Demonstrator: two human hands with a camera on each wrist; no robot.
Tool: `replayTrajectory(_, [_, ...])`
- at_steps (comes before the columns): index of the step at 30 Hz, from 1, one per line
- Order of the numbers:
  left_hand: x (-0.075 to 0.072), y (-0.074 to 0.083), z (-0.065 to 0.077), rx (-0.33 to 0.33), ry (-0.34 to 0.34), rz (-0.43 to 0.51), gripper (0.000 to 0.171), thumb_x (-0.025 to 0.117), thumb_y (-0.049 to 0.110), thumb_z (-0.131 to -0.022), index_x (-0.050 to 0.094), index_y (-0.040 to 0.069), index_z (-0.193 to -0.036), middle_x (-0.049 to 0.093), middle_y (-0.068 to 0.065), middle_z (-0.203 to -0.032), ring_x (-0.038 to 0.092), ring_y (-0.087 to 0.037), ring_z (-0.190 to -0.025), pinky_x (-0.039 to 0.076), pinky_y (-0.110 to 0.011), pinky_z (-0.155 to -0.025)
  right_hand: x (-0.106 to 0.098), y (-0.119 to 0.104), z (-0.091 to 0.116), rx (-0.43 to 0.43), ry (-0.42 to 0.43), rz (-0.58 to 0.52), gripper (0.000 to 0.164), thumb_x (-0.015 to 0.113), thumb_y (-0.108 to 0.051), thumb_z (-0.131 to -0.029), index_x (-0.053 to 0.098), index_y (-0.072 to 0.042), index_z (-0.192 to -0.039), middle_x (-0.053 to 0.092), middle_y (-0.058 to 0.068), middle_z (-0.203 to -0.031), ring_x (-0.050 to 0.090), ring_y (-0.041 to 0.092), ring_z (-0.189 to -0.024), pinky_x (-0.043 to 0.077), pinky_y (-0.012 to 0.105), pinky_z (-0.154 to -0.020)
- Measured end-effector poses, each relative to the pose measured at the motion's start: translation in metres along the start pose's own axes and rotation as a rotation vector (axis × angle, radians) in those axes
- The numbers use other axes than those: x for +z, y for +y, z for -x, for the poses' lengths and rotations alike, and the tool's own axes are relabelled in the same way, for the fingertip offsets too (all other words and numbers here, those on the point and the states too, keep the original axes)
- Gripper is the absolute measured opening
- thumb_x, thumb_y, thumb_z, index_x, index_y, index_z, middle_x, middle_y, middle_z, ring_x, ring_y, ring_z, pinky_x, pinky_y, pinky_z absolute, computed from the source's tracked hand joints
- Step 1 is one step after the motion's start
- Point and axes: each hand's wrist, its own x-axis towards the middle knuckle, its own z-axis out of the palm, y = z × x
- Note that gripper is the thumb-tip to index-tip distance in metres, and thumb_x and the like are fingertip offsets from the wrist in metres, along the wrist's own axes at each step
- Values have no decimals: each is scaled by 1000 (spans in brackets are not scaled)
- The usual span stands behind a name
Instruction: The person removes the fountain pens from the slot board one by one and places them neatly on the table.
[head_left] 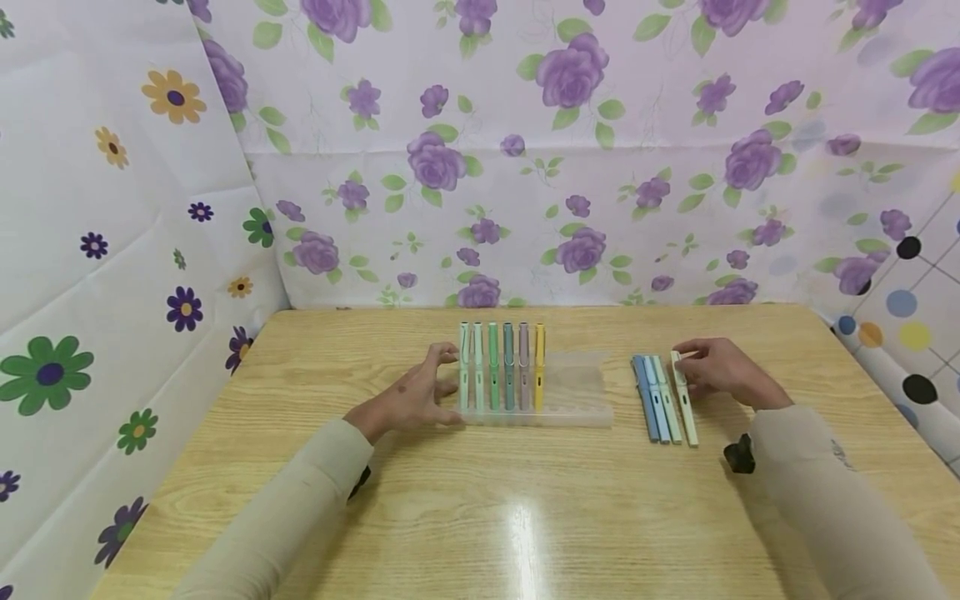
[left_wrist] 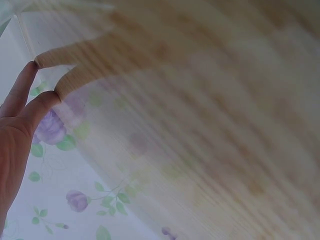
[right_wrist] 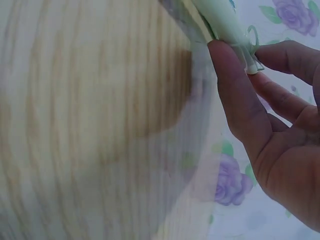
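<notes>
My left hand (head_left: 408,400) holds the left end of a clear plastic pen rack (head_left: 577,417), thumb at its front corner and fingers farther back. In the left wrist view two of its fingertips (left_wrist: 46,95) reach the glossy surface. Several capped pens stand side by side in the rack's left part: pale mint, green (head_left: 494,367), teal, mauve and yellow (head_left: 539,367). On the right, my right hand (head_left: 716,371) pinches the cap end of a cream pen (head_left: 686,408) between thumb and fingers; its wire clip shows in the right wrist view.
Left of the cream pen, a blue pen (head_left: 647,400), a light blue pen (head_left: 657,404) and a pale green pen (head_left: 668,404) lie close together on the wooden table (head_left: 450,517). Flower-printed sheets (head_left: 525,200) hang behind and at the sides.
</notes>
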Motion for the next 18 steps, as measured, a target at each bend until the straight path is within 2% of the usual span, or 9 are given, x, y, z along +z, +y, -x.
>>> replayTrajectory(7, [0, -1, -1, 1, -1, 0, 94, 86, 11, -81, 17, 20, -144, 22, -18, -159, 51, -38, -131, 46, -50, -102, 4, -1, -5, 25, 12, 70, 54, 50, -14, -104, 33, 15, -146, 46, 41, -136, 68, 20, -87, 59, 37, -72])
replayTrajectory(14, [0, -3, -2, 9, 7, -26, 94, 87, 11, -79, 18, 20, -143, 23, -20, -158, 51, -38, -130, 43, -50, -105, 9, -5, -7, 45, 20, 92, 52, 49, -13, -104, 35, 17, -144, 45, 41, -137, 70, 19, -88, 59, 37, -72])
replayTrajectory(18, [0, -4, -3, 7, 4, -7, 93, 87, 11, -79, 18, 20, -142, 23, -20, -158, 51, -38, -131, 44, -50, -104, 11, -6, -8, 40, 29, 105, 50, 49, -11, -103, 37, 18, -142, 48, 41, -134, 70, 19, -86, 59, 37, -71])
